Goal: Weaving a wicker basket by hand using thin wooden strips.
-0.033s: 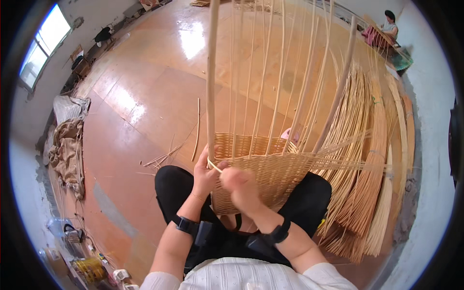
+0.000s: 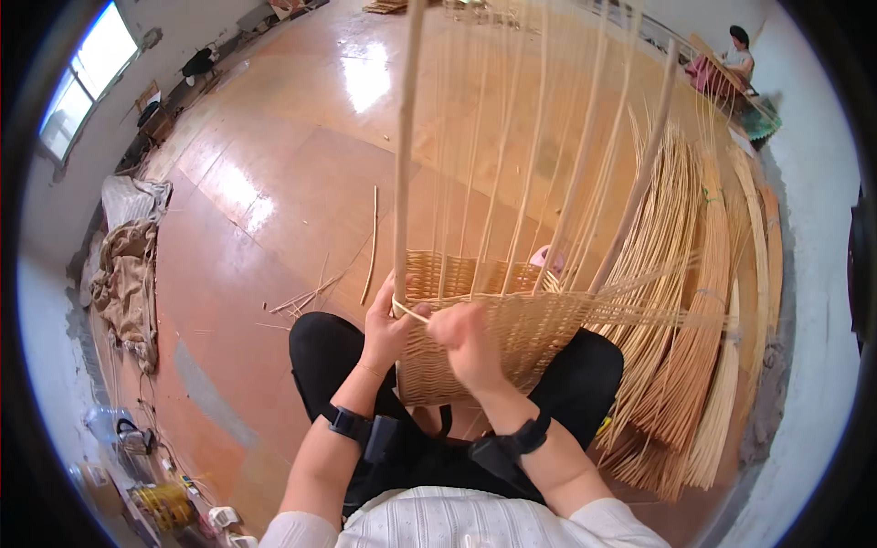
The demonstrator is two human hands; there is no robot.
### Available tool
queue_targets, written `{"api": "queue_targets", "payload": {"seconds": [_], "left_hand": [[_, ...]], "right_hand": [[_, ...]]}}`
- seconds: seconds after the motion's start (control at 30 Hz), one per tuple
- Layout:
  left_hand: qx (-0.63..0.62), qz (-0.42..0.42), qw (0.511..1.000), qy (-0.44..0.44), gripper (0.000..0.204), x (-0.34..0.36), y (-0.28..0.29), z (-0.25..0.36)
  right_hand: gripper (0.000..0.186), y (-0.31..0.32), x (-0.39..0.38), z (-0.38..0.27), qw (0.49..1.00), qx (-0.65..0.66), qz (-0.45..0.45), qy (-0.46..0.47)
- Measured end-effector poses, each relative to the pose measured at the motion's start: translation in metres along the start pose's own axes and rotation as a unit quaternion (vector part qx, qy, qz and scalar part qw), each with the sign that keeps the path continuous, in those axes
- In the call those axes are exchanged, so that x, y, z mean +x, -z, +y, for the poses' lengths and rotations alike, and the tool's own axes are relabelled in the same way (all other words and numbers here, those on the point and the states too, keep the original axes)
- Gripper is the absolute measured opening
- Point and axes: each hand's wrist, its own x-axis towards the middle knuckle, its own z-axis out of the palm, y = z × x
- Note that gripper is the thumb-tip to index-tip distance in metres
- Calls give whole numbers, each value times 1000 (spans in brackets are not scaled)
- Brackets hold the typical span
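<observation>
Nothing has shifted between the two looks that I can make out: both hands sit at the same spot on the rim of the weave as before. The left hand (image 2: 385,324) is closed around the thick corner stake (image 2: 403,164) where it meets the weaving, and the right hand (image 2: 468,345) is curled shut, pinching a thin pale weaver strand (image 2: 411,312) that runs between the two hands. The half-woven basket (image 2: 512,333) rests on the person's lap against black trousers, its opening facing away. By my reckoning the lower band of the wall is woven tight, but the upright stakes (image 2: 539,137) rise far above it bare, so most of the side is not yet woven and the border not begun. A big fan of loose willow rods (image 2: 694,365) lies on the floor just to the right, and a few stray rods (image 2: 370,247) lie on the shiny wooden floor (image 2: 274,183) ahead. Packages and signs are scarce: by the left wall a heap of brown and grey sacking (image 2: 123,274), lower down a yellow coil (image 2: 164,502); any labels are too small to tell.
</observation>
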Motion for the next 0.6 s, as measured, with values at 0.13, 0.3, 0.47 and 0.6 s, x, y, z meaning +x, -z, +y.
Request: {"api": "queue_targets", "payload": {"seconds": [0.13, 0.3, 0.47, 0.6], "left_hand": [[101, -139, 985, -20, 55, 2, 15, 17], [77, -223, 969, 74, 42, -3, 19, 59], [114, -74, 988, -74, 22, -11, 8, 40], [65, -11, 996, -52, 23, -18, -13, 40]], "right_hand": [[63, 42, 22, 4, 974, 225, -13, -40], [55, 31, 12, -13, 966, 253, 0, -61], [19, 22, 31, -42, 977, -185, 14, 108], [48, -1, 91, -40, 814, -522, 3, 254]]}}
